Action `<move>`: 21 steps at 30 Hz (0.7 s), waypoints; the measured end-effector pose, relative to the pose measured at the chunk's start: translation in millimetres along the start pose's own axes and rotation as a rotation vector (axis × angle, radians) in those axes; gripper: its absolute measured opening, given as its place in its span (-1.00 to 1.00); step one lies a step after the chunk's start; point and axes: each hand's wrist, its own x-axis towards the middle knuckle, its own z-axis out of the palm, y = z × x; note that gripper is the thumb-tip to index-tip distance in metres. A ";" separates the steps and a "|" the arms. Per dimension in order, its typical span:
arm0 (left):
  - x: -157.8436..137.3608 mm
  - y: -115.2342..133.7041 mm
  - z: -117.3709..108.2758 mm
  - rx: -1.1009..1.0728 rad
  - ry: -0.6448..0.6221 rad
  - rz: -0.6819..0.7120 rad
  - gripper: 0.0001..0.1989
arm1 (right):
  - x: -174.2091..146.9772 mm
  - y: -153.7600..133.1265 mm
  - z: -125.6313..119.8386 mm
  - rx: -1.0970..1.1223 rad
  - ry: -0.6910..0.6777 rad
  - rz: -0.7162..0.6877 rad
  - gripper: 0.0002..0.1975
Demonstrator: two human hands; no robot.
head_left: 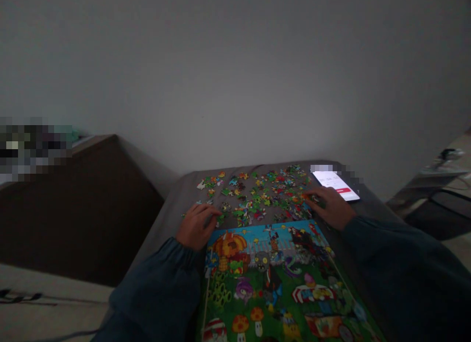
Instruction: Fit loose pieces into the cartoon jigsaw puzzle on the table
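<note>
Many small, colourful jigsaw puzzle pieces (pixel 267 200) lie scattered on a grey cloth-covered surface. In front of them is a bright puzzle picture board (pixel 270 278) with cartoon zombies, mushrooms and a pumpkin. My left hand (pixel 196 226) hovers at the board's upper left corner, by the nearest pieces, fingers stretched out and apart, with nothing visible in them. Over the right side of the scattered pieces is my right hand (pixel 333 207). Its thumb and index fingertip come together at an orange puzzle piece (pixel 305 197); the dim light blurs the exact contact.
A phone with a lit screen (pixel 336 185) lies at the surface's back right, just beyond my right hand. To the left stands a dark brown cabinet (pixel 73 209) with items on top. A plain wall (pixel 235 77) rises behind. At the far right is a dark chair-like object (pixel 437 214).
</note>
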 end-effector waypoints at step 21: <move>1.7 -10.3 -5.1 0.053 -0.114 0.004 -0.61 | -1.7 -20.4 5.0 -0.025 -0.136 -0.004 -0.76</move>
